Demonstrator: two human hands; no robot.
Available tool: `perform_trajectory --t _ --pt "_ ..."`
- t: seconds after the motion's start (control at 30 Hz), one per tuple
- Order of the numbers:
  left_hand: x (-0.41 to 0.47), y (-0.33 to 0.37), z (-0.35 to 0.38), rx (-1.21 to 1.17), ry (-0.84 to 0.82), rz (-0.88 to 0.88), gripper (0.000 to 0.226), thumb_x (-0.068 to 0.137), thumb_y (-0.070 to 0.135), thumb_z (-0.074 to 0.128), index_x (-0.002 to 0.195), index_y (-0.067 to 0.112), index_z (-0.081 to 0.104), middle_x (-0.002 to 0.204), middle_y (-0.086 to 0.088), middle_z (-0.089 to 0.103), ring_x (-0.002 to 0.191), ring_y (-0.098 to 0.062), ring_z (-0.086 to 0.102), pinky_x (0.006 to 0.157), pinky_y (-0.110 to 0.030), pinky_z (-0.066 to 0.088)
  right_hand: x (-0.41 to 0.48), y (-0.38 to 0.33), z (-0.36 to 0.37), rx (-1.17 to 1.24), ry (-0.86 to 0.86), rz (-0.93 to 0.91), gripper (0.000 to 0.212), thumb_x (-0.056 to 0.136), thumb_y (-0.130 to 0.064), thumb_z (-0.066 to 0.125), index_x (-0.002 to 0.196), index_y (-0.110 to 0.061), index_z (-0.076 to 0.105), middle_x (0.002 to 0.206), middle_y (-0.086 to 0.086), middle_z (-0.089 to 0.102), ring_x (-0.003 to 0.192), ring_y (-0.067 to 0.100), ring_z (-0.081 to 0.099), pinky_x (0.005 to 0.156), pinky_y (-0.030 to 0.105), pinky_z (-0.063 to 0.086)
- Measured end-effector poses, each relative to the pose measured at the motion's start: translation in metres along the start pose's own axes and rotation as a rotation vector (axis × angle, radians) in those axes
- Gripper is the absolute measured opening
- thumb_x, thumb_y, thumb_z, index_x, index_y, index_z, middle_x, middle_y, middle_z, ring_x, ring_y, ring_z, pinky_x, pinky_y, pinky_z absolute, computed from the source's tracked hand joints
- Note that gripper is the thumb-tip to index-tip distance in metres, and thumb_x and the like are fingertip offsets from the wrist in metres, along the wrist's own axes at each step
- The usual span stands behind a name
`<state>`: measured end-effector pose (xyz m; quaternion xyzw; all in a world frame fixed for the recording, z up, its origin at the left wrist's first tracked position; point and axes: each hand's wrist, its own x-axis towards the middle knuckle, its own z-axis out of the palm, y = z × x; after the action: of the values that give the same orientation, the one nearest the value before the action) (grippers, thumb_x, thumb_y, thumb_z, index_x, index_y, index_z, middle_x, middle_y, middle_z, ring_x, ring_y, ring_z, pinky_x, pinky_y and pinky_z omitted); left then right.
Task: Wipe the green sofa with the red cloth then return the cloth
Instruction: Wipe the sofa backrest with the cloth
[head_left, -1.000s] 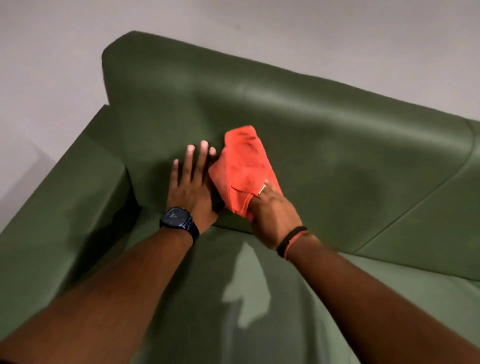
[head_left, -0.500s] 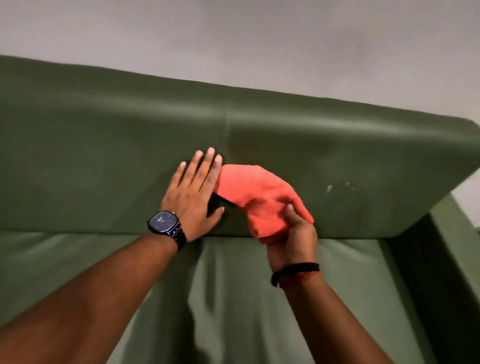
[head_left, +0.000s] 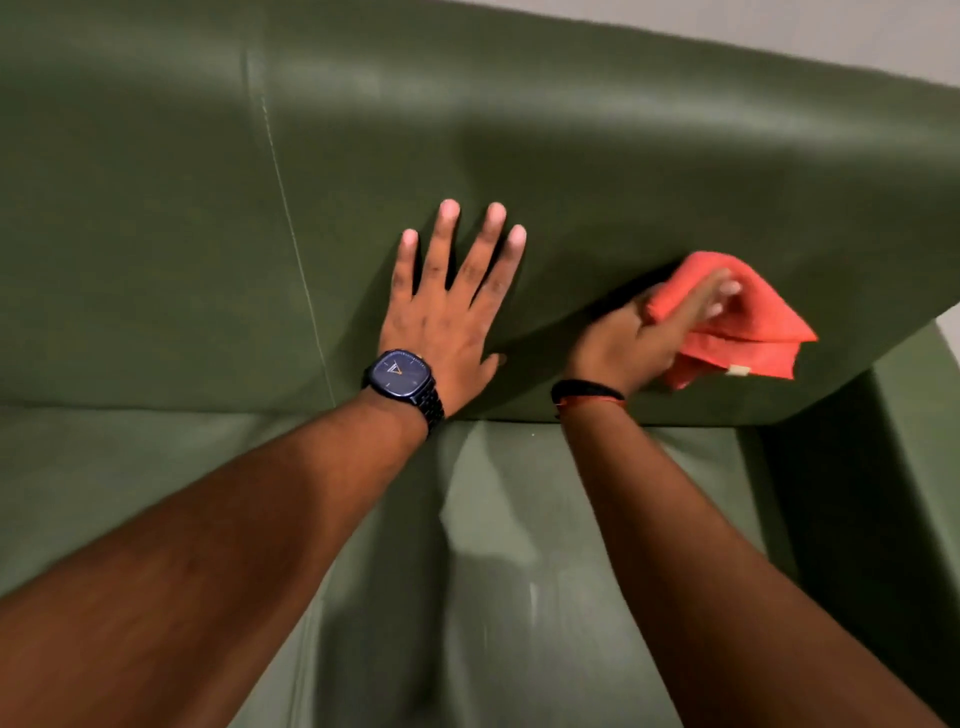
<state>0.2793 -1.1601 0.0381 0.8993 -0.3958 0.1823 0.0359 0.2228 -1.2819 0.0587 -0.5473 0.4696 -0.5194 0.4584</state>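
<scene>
left hand (head_left: 449, 317): flat on the backrest of the green sofa (head_left: 571, 156), fingers spread toward 12 o'clock, grasping nothing, just bracing.
right hand (head_left: 631, 340): closed around the red cloth (head_left: 748, 325), fingers laid across it, pressing it to the backrest.
cloth place: at 3 o'clock from the left hand, near the backrest's right end, above the seat.
cloth axis: bunched and folded; long axis runs roughly 10 to 4 o'clock, loose corner pointing to 3 o'clock.
risk: the loose folds hang past the fingers, so a fast stroke could drag them free or skip the backrest's right edge.
risk two: the bracing hand covers a patch that may go unwiped.
</scene>
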Motion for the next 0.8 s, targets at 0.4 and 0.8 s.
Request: perform_trajectory --t 0.4,0.8 --pt "-0.002 0.002 0.003 0.065 -0.006 0.007 0.133 0.053 0.048 0.083 0.15 0.02 -0.005 0.158 -0.003 0.004 0.143 -0.039 0.006 0.11 -0.056 -0.002 -0.001 0.004 0.006 -0.086 0.029 0.201 0.062 0.085 0.008 0.035 0.143 -0.005 0.017 0.155 0.017 0.012 0.143 0.026 0.01 0.111 0.02 0.009" --pt "-0.013 -0.003 -0.005 0.012 -0.056 0.016 0.109 0.072 0.023 0.071 0.149 0.018 -0.005 0.16 -0.001 -0.003 0.145 -0.034 0.0 0.113 -0.054 0.0 -0.026 -0.012 0.004 -0.05 -0.073 0.171 0.06 0.086 0.007 0.036 0.143 -0.008 0.021 0.154 0.015 0.017 0.142 0.021 0.016 0.11 0.018 0.013"
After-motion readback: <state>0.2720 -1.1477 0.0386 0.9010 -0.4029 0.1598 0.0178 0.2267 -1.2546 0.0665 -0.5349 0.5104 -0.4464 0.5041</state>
